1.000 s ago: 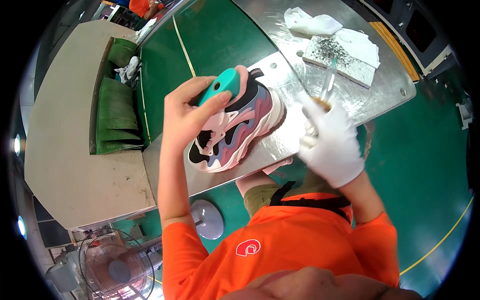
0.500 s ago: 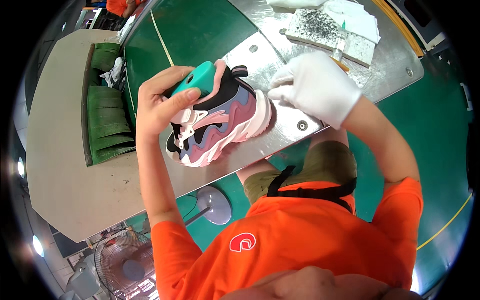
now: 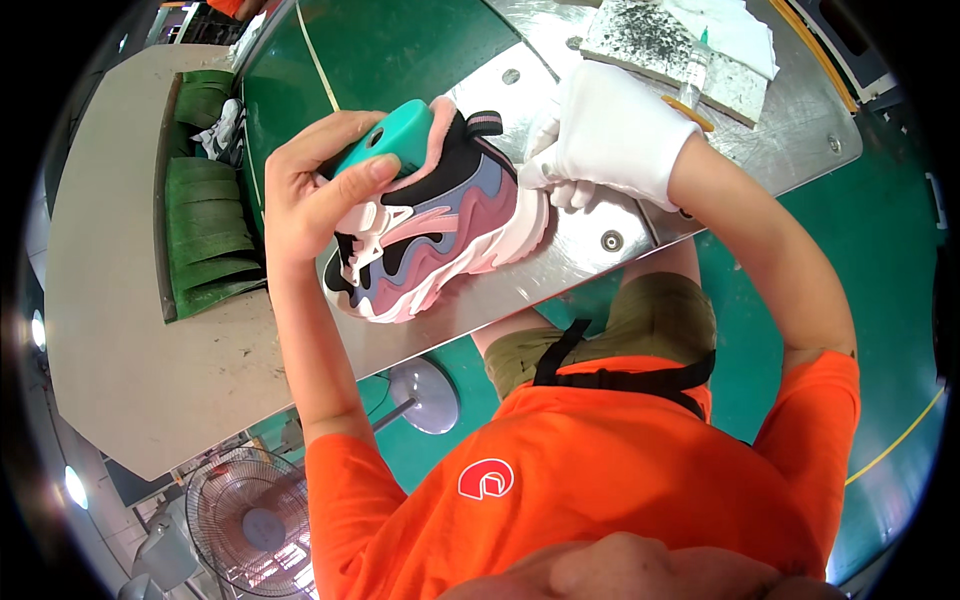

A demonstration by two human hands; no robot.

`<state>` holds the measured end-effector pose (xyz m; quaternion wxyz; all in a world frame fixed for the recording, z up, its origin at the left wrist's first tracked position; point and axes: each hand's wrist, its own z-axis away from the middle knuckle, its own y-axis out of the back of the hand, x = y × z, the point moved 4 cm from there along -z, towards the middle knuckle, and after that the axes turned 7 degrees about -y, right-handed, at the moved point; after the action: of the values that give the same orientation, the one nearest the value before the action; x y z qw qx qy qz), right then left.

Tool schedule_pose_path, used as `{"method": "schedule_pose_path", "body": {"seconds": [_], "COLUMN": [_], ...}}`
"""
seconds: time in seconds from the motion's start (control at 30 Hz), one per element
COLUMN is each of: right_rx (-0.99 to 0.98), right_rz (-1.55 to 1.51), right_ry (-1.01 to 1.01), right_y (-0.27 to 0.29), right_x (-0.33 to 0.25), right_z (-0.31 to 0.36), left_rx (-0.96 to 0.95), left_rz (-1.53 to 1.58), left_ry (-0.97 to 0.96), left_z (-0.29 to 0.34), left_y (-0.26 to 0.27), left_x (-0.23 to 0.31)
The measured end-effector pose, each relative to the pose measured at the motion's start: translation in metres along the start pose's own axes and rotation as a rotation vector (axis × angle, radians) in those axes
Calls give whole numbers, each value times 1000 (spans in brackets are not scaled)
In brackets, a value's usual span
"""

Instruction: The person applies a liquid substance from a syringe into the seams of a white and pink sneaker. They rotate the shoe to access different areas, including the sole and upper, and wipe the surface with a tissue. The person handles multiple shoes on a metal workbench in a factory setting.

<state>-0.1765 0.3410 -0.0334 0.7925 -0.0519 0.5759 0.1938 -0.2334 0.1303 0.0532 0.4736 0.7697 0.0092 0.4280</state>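
A pink, purple, black and white sneaker [image 3: 440,230] is tilted on its side above the metal table [image 3: 560,265], toe toward the lower left. A teal shoe last [image 3: 403,138] fills its opening. My bare left hand [image 3: 305,190] is closed around the last, thumb on its top near the tongue. My right hand [image 3: 620,140], in a white glove, is at the heel, its thumb and forefinger pressed together against the edge of the white sole. Whether anything small is between those fingers is hidden.
Beyond my right hand lie a white block with black specks [image 3: 640,45], a white cloth [image 3: 735,40], a clear tube with a green tip [image 3: 695,75] and an orange curved object [image 3: 690,114]. At left, green flaps [image 3: 205,230] hang beside another shoe [image 3: 220,130]. A fan [image 3: 245,520] stands lower left.
My right hand has turned and come up against the sneaker's heel, its fingers now curled underneath. The sneaker and left hand have shifted slightly up and left in view.
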Motion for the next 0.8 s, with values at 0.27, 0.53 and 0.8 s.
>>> {"method": "schedule_pose_path", "body": {"seconds": [0.27, 0.53, 0.8], "right_rx": [13, 57, 60], "right_rz": [32, -68, 23], "right_ry": [43, 19, 39], "right_y": [-1, 0, -2], "right_x": [3, 6, -2], "right_z": [4, 10, 12], "left_rx": [21, 5, 5], "left_rz": [5, 38, 88], "left_ry": [19, 26, 71], "left_z": [0, -1, 0], "left_y": [-2, -2, -2], "left_x": [0, 1, 1]}}
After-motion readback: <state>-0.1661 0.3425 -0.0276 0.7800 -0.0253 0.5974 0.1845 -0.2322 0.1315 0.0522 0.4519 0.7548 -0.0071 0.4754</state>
